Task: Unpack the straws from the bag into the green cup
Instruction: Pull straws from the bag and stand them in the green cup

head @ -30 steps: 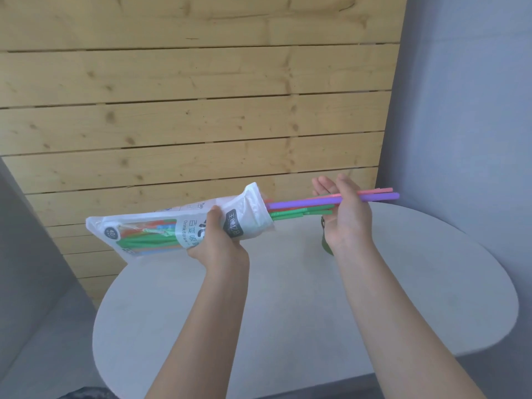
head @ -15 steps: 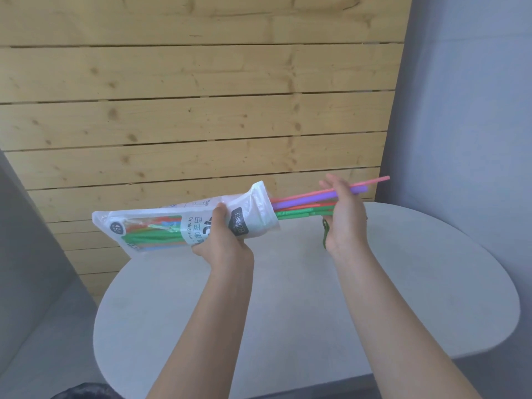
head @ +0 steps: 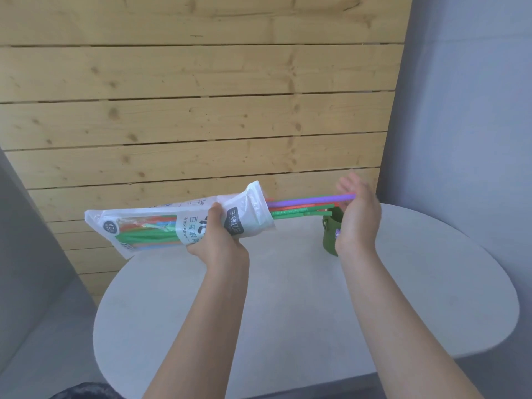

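Observation:
My left hand (head: 216,240) grips the white plastic straw bag (head: 161,223) around its middle and holds it level above the table. Coloured straws (head: 296,210) stick out of its open right end. The purple straw (head: 311,200) reaches furthest, and its tip ends in my right hand (head: 358,217). The thumb side pinches that tip while the other fingers are raised and blurred. The green cup (head: 329,237) stands on the table just below the straw tips, partly hidden behind my right hand.
A round pale grey table (head: 288,298) lies below both arms, its edge curving close to me. A wooden plank wall (head: 201,110) rises behind it, and a grey wall (head: 466,110) stands on the right.
The pink straw that stuck out past my right hand is no longer seen there. My right hand has slid to the purple straw's tip and its fingers have lifted. The cup shows more.

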Motion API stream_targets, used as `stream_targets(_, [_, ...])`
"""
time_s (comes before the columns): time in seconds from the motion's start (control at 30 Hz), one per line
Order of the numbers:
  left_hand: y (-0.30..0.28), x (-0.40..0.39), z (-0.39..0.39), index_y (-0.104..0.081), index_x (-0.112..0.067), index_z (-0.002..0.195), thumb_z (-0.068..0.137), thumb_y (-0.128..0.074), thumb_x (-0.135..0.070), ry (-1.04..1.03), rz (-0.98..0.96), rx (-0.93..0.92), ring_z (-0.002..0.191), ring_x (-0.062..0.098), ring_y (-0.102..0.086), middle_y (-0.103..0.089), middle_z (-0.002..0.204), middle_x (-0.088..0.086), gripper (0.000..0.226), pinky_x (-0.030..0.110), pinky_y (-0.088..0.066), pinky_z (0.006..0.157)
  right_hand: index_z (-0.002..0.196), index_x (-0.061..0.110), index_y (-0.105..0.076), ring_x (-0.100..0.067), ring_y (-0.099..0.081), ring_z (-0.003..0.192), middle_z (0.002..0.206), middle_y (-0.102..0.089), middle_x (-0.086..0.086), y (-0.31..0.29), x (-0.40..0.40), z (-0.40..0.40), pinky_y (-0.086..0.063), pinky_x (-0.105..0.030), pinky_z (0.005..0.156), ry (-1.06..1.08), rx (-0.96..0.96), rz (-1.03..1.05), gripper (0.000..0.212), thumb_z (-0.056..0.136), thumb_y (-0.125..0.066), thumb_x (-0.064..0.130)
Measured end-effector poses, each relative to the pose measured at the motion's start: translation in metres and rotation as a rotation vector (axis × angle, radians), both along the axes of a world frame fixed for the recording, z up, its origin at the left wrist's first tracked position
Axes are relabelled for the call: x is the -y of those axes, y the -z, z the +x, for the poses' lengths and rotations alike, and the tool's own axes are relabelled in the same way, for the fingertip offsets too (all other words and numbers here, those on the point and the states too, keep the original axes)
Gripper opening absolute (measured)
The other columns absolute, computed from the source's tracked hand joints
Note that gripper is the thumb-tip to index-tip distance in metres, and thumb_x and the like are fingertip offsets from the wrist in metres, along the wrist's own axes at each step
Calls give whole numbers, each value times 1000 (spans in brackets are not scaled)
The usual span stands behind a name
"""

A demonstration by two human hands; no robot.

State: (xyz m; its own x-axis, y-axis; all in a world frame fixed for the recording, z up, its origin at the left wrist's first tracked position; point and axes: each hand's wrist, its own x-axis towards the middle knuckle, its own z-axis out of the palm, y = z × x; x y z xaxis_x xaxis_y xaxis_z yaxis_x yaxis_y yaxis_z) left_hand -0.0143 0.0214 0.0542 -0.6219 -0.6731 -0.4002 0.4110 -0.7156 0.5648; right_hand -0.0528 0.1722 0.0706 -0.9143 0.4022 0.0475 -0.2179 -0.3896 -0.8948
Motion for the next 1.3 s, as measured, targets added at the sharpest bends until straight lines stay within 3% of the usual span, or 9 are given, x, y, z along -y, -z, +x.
stream_targets(0.13, [0, 1, 1, -38, -15, 133, 78, -76, -12, 1, 1, -15, 86, 11, -68, -64, 121, 1, 66, 25, -57, 68, 86, 33, -69, -8, -51, 123, 105, -70, 10, 6, 8, 5, -40, -25, 98, -84, 27, 61, 29, 90, -41, 28])
stream_targets(0.37, [-1, -3, 1, -35, -15, 134, 78, -77, -14, 16, 23, -13, 99, 15, -69, -62, 123, 1, 70, 30, -59, 77, 102, 24, -69, -8, -65, 104, 102, -72, 9, 12, 13, 1, -47, -26, 91, -138, 30, 4, 23, 88, -51, 29])
stream_targets(0.5, [-1, -1, 0, -35, -16, 133, 78, -78, -14, -7, 32, -26, 93, 13, -68, -62, 122, 1, 70, 26, -59, 70, 123, 15, -49, -16, -61, 102, 101, -60, 0, 16, 20, 3, -47, -33, 95, -171, 2, -275, 37, 91, -56, 33])
stream_targets(0.67, [5, -14, 0, -35, -16, 130, 78, -78, -13, 20, 22, -42, 93, 13, -69, -62, 120, 1, 68, 25, -58, 65, 106, 7, -57, -18, -65, 96, 105, -63, -9, 15, 44, 14, -55, -33, 85, -357, 39, -511, 28, 82, -69, 17])
stream_targets(0.77, [8, -21, -1, -37, -17, 127, 77, -78, -12, 36, 18, -38, 92, 14, -69, -63, 118, 1, 65, 29, -59, 70, 113, 7, -54, -16, -69, 79, 95, -66, -11, 13, 43, 10, -58, -26, 59, -296, 30, -632, 27, 86, -62, 5])
stream_targets(0.87, [9, -23, -2, -36, -16, 129, 77, -78, -12, 48, 26, -35, 91, 14, -69, -63, 118, 1, 67, 27, -58, 66, 93, 9, -54, -16, -64, 57, 74, -63, -8, 8, 40, 5, -57, -30, 61, -218, 35, -587, 1, 92, -55, 8])
stream_targets(0.97, [10, -18, -4, -34, -16, 133, 78, -77, -13, 37, 37, -32, 94, 14, -69, -63, 121, 1, 69, 25, -58, 61, 83, 10, -51, -13, -52, 42, 55, -52, -3, 0, 28, -4, -58, -31, 59, -132, -7, -617, 10, 93, -52, 8])
stream_targets(1.1, [10, -15, -6, -35, -14, 133, 79, -77, -13, 46, 36, -20, 94, 15, -69, -63, 121, 2, 69, 27, -59, 66, 81, 12, -49, -12, -40, 34, 39, -42, 5, -8, 5, -19, -47, -23, 45, 1, 11, -631, 12, 92, -49, 8])
stream_targets(1.3, [16, -15, -10, -35, -13, 136, 79, -76, -13, 65, 59, 14, 95, 16, -69, -62, 124, 4, 70, 30, -59, 71, 83, 14, -52, -12, -34, 34, 41, -37, 7, -19, -14, -25, -39, -21, 41, 151, -26, -542, 10, 91, -48, 9])
